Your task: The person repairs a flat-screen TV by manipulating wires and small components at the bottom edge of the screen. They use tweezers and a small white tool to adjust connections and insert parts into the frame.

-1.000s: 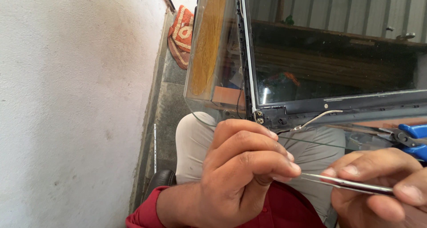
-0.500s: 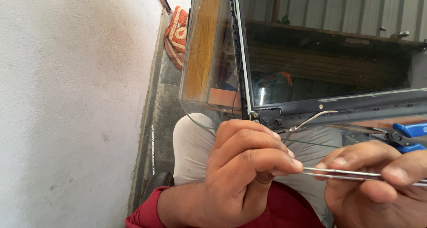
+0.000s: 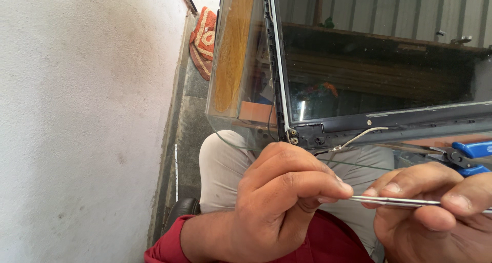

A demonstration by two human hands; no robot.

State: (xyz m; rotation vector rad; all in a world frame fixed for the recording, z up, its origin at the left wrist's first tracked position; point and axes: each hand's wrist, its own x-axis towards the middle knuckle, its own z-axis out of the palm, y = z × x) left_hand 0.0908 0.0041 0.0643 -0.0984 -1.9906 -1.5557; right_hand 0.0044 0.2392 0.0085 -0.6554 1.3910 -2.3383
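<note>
2 hands, 1 rod. Your left hand and right hand both pinch-closed on the rod: thin, flat, shiny metal, lying level btwn them over your lap. 1 dark glossy screen w/ grey frame above, 1 white wire at its lower edge, 1 blue-handled pliers on right. Vs 0.5 s ago: grip same, hands barely shifted.

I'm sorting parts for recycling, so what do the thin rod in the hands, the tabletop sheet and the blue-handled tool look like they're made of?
The thin rod, pinched by the left hand and right hand, looks like bare metal: silvery with a bright sheen. The tabletop sheet seems to be clear glass: see-through, with a greenish edge. The blue-handled tool likely has plastic or rubber grips, matte blue, on dark metal jaws.
</note>
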